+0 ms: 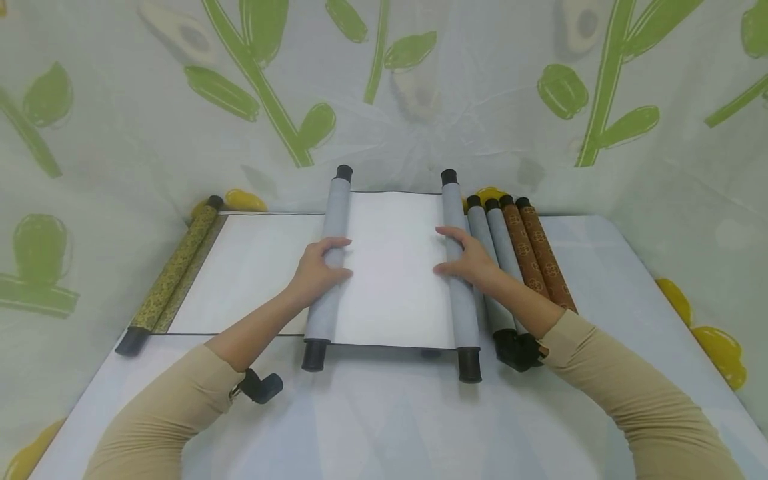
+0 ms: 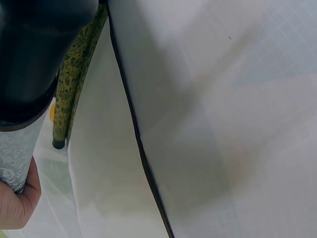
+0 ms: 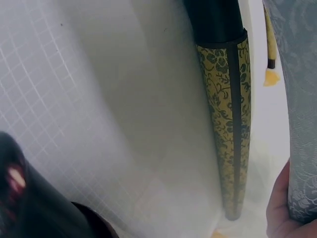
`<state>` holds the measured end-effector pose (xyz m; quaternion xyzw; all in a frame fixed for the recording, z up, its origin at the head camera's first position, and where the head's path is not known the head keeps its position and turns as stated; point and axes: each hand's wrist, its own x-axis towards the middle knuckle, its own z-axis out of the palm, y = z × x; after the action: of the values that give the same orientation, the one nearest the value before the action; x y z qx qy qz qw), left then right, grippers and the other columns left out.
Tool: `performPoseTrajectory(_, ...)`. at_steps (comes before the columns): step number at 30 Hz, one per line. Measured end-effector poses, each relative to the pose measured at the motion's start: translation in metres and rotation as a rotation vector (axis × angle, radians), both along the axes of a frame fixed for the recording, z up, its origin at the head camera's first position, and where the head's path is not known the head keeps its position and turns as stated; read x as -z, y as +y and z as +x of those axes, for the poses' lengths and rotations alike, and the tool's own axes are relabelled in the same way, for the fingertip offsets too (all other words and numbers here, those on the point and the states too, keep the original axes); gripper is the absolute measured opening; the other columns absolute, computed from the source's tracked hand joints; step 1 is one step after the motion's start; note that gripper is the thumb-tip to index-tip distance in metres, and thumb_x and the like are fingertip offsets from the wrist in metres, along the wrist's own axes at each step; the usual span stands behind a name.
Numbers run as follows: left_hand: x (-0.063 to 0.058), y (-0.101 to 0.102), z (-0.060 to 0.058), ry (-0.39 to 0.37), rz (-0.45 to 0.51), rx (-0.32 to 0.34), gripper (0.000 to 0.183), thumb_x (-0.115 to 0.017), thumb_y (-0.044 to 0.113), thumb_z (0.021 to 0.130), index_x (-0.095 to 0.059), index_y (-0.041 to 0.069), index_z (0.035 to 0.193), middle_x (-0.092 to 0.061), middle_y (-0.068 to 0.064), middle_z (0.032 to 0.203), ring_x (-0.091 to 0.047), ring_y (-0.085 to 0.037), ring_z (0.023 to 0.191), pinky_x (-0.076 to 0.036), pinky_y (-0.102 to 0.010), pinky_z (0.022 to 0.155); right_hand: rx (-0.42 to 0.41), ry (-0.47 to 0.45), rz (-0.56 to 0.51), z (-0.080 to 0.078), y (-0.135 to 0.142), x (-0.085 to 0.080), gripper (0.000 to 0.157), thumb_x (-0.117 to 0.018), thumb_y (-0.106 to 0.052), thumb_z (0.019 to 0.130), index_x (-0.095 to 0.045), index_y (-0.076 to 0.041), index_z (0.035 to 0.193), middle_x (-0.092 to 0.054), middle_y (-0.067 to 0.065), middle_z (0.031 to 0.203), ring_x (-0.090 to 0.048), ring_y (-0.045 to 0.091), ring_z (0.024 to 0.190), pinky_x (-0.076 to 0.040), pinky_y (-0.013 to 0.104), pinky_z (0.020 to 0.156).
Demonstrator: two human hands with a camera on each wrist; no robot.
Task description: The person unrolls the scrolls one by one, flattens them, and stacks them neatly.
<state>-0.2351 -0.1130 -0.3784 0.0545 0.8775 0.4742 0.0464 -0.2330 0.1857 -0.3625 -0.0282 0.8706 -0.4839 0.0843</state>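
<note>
A grey-blue hanging scroll (image 1: 396, 280) is held partly unrolled in the middle, blank white paper spanning its two rollers. My left hand (image 1: 317, 270) grips the left roller (image 1: 322, 317), thumb and fingertips wrapped round it. Around the right roller (image 1: 465, 313) curls my right hand (image 1: 471, 260). The held scroll appears raised over the table, in front of a second scroll with yellow-green patterned ends. That scroll's left roller (image 1: 174, 273) and white sheet (image 1: 246, 273) lie to the left. In the right wrist view its other patterned roller (image 3: 229, 124) shows beneath.
Right of the held scroll lie rolled grey scrolls (image 1: 501, 310) and brown patterned scrolls (image 1: 543, 250), side by side under my right forearm. The pale tabletop (image 1: 372, 427) extends toward me. A leaf-printed curtain (image 1: 384, 133) stands behind the table.
</note>
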Motion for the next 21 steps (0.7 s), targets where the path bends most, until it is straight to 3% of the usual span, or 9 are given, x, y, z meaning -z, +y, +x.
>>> performPoseTrajectory(10, 0.0, -0.006, 0.001, 0.029, -0.022, 0.006, 0.053, -0.054, -0.002, 0.079, -0.054, 0.014, 0.129, -0.035, -0.023, 0.14, -0.036, -0.04, 0.128, -0.039, -0.059, 0.095, -0.013, -0.005, 0.007, -0.002, 0.0, 0.002, 0.073, -0.063, 0.002, 0.081, -0.036, -0.019, 0.146, -0.02, 0.014, 0.156, -0.021, 0.035, 0.139, -0.024, 0.058, 0.108)
performPoseTrajectory(15, 0.002, -0.015, 0.0, 0.05, -0.017, 0.007, 0.046, -0.048, 0.0, 0.086, -0.056, 0.012, 0.13, -0.034, -0.024, 0.141, -0.03, -0.04, 0.134, -0.033, -0.059, 0.102, -0.02, -0.004, -0.005, -0.003, 0.004, 0.001, 0.068, -0.052, 0.003, 0.085, -0.033, -0.016, 0.147, -0.017, 0.015, 0.156, -0.017, 0.034, 0.141, -0.021, 0.057, 0.109)
performPoseTrajectory(21, 0.004, -0.021, -0.001, 0.0, -0.03, -0.01, 0.049, -0.061, 0.009, 0.086, -0.052, 0.015, 0.134, -0.033, -0.024, 0.142, -0.031, -0.042, 0.133, -0.033, -0.06, 0.101, -0.008, -0.002, 0.023, -0.003, 0.007, 0.001, 0.073, -0.067, -0.005, 0.082, -0.034, -0.017, 0.147, -0.018, 0.015, 0.156, -0.018, 0.036, 0.141, -0.021, 0.059, 0.109)
